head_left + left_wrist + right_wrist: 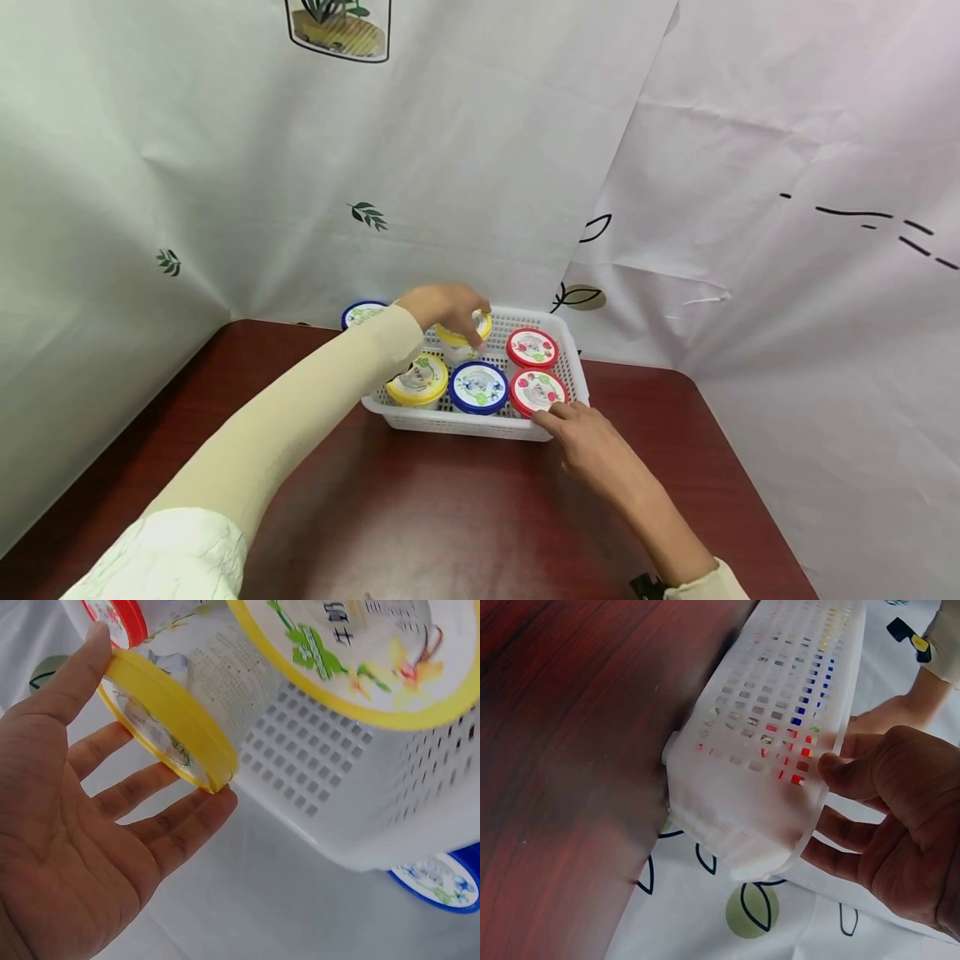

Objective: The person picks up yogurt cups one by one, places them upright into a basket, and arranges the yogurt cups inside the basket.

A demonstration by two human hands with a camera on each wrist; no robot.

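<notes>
My left hand (pixel 447 308) holds a yellow-lidded tub (pixel 460 353) by its lid at the back of a white perforated basket (pixel 465 426). In the left wrist view, thumb and fingertips grip opposite edges of the yellow lid (pixel 176 712); the tub is clear plastic with printing. My right hand (pixel 592 442) is at the basket's near right corner. There the right wrist view shows its thumb outside the rim and its fingers (pixel 838 855) on the other side, pinching the basket wall (pixel 735 780). Another yellow-lidded tub (pixel 420 379) stands in the front left corner.
Inside the basket are also a blue-lidded tub (pixel 478 387) and two red-lidded tubs, one at the back (pixel 532 347) and one in front (pixel 537 390). Another blue-lidded tub (pixel 363 312) is outside, behind the left arm. White fabric (pixel 480 167) hangs behind the dark red table (pixel 420 508).
</notes>
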